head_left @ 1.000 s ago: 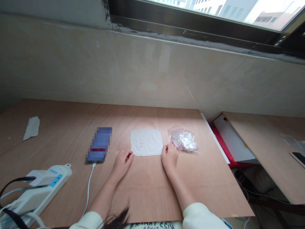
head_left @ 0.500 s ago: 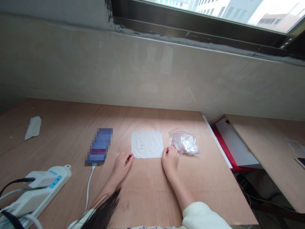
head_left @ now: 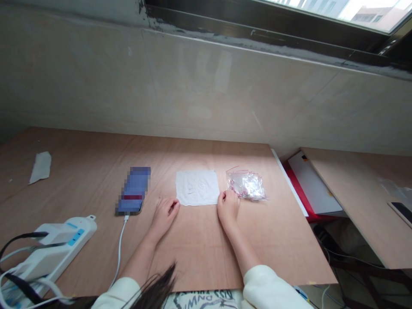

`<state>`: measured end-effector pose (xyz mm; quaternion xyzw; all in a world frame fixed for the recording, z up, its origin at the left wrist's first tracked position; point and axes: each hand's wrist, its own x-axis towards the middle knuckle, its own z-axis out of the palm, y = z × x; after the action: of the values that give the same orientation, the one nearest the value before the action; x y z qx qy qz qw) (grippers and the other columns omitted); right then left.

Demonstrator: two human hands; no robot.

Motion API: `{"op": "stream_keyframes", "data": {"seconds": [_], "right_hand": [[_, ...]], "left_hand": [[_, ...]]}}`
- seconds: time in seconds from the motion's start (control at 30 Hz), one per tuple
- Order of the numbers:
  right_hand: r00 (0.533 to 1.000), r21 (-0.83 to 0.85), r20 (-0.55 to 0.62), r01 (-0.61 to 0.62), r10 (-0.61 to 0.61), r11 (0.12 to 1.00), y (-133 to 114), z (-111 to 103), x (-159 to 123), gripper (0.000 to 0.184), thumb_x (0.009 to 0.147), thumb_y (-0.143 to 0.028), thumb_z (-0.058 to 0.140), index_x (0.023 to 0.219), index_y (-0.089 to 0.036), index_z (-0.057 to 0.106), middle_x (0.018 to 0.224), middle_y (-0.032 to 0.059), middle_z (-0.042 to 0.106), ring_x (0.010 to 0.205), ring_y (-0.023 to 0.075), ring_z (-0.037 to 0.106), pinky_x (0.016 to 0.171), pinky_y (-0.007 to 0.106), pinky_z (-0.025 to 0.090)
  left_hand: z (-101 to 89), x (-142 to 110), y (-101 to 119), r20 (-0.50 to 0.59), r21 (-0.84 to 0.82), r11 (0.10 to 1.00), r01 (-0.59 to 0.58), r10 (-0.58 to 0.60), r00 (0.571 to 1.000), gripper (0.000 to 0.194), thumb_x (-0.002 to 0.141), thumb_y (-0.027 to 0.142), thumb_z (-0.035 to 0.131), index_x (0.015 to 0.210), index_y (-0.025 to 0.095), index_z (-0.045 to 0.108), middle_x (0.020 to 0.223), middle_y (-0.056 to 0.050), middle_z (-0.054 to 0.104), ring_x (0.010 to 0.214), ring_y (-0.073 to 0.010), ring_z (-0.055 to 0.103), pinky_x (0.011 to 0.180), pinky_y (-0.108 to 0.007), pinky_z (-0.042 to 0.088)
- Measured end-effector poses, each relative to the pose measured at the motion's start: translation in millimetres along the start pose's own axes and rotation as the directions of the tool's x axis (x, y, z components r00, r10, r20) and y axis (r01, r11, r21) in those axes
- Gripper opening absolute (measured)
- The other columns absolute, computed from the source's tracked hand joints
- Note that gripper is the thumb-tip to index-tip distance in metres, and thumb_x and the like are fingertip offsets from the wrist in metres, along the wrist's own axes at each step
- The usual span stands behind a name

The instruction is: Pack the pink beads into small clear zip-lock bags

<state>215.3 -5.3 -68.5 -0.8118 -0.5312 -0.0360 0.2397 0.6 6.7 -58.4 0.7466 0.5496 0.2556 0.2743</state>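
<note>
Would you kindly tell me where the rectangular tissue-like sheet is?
In the head view, the tissue-like sheet lies centrally on the wooden table, right of the phone and left of the clear plastic bags.

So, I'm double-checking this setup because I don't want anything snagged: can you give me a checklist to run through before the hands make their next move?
1. White sheet flat on the table: ok, lightly creased.
2. Left hand by the sheet's near left corner: ok, fingers curled.
3. Right hand clear of the plastic bags: cannot tell, it overlaps their near left edge in this view.
4. Both hands free of small objects: cannot tell, the curled fingers hide the palms.
5. Phone and its white cable clear of the sheet: ok, off to the left.
</note>
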Motion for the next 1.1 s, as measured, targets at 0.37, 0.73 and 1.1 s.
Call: {"op": "stream_keyframes", "data": {"seconds": [0.37,0.73,1.1], "right_hand": [[1.000,0.002,-0.001,0.015,-0.015,1.000,-0.6,-1.6,0.7,0.022,0.076,-0.019,0.035,0.055,-0.018,0.041,0.059,0.0036,0.048,0.062,0.0165,0.042,0.057,0.027,0.023],[1.000,0.023,-0.004,0.009,-0.008,1.000,0.0,-1.3,0.0,0.021,0.076,-0.019,0.035,0.055,-0.018,0.040,0.058,0.0033,0.047,0.062,0.0166,0.041,0.058,0.027,0.024],[1.000,0.015,0.004,0.019,-0.019,1.000,1.3,0.7,0.2,0.021,0.077,-0.018,0.034,0.056,-0.018,0.041,0.059,0.0032,0.048,0.062,0.0164,0.042,0.059,0.027,0.025]], "left_hand": [[0.1,-0.9,1.0,-0.021,0.000,1.000,-0.009,0.009,1.000,0.020,0.080,0.030,0.038,0.075,0.018,0.053,0.071,-0.003,0.056,0.071,-0.0167,0.050,0.065,-0.028,0.039],[-2.2,-1.1,4.4,-0.004,-0.007,1.000,0.012,-0.012,1.000,0.019,0.080,0.029,0.038,0.074,0.019,0.053,0.073,-0.003,0.057,0.072,-0.0172,0.049,0.066,-0.028,0.039],[-0.5,0.2,1.2,0.002,0.012,1.000,0.010,-0.010,1.000,0.022,0.080,0.032,0.036,0.074,0.020,0.053,0.073,-0.003,0.057,0.071,-0.0178,0.050,0.066,-0.030,0.040]]}}
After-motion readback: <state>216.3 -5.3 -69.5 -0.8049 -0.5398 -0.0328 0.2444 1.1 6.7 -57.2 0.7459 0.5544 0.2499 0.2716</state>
